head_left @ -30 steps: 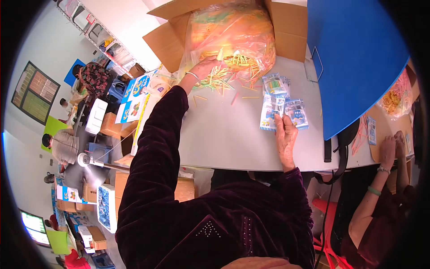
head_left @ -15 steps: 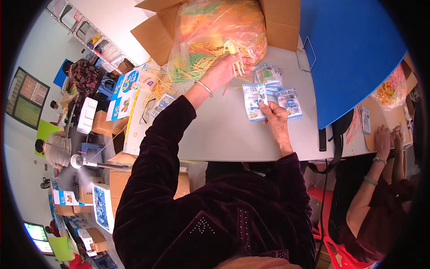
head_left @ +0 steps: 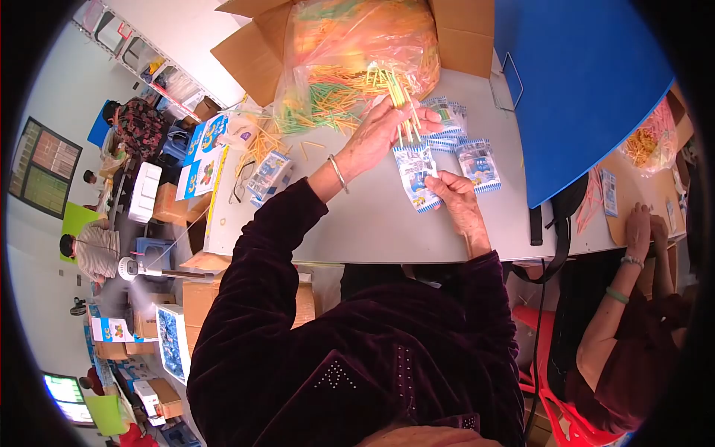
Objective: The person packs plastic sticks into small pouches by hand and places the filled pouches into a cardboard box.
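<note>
My left hand [head_left: 375, 135], with a bangle at the wrist, grips a small bunch of thin yellow and green sticks [head_left: 398, 95]. The lower ends of the sticks are at the top edge of a blue-and-white printed packet [head_left: 414, 179]; whether they are inside it I cannot tell. My right hand [head_left: 460, 203] pinches that packet by its right side, a little tilted. Just beyond lie several similar packets, one of them a flat packet [head_left: 479, 165] right of my right hand. Many loose coloured sticks [head_left: 328, 100] spill from a clear plastic bag [head_left: 365, 37].
An open cardboard box [head_left: 465, 33] holds the bag at the table's far side. On the left lie glasses [head_left: 240, 182] and more packets [head_left: 269, 176]. A blue panel [head_left: 581, 89] stands at right; beyond it, a co-worker's hands [head_left: 642, 227] work at the table.
My left hand has brought the sticks down to the packet's top edge, and they now fan upward. The packet in my right hand has tilted and shifted slightly toward me.
</note>
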The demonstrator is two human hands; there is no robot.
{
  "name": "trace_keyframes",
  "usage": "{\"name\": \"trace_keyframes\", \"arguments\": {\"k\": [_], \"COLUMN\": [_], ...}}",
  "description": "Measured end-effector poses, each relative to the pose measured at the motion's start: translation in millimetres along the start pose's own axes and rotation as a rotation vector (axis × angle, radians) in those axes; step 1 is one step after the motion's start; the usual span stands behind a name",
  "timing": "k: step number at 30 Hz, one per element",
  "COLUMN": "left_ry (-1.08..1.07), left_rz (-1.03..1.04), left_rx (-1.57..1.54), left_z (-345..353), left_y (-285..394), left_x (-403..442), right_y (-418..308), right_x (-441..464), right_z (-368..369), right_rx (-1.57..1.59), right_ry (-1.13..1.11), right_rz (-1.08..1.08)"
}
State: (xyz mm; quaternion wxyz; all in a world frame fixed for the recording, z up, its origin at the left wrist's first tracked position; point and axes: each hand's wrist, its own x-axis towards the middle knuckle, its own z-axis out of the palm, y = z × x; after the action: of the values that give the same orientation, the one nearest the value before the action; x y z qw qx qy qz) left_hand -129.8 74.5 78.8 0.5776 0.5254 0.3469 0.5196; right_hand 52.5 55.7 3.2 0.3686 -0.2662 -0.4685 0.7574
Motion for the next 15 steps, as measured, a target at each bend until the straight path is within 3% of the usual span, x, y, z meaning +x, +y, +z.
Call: {"name": "trace_keyframes", "arguments": {"k": [15], "left_ry": [0.063], "left_rz": [0.140], "left_rx": [0.069], "left_z": [12.7], "left_y": [-13.8], "left_x": [-21.7], "right_y": [7.5], "right_x": [1.2], "right_z": [-2.3], "right_rx": [0.098], "right_ry": [-0.009], "right_rz": [0.053]}}
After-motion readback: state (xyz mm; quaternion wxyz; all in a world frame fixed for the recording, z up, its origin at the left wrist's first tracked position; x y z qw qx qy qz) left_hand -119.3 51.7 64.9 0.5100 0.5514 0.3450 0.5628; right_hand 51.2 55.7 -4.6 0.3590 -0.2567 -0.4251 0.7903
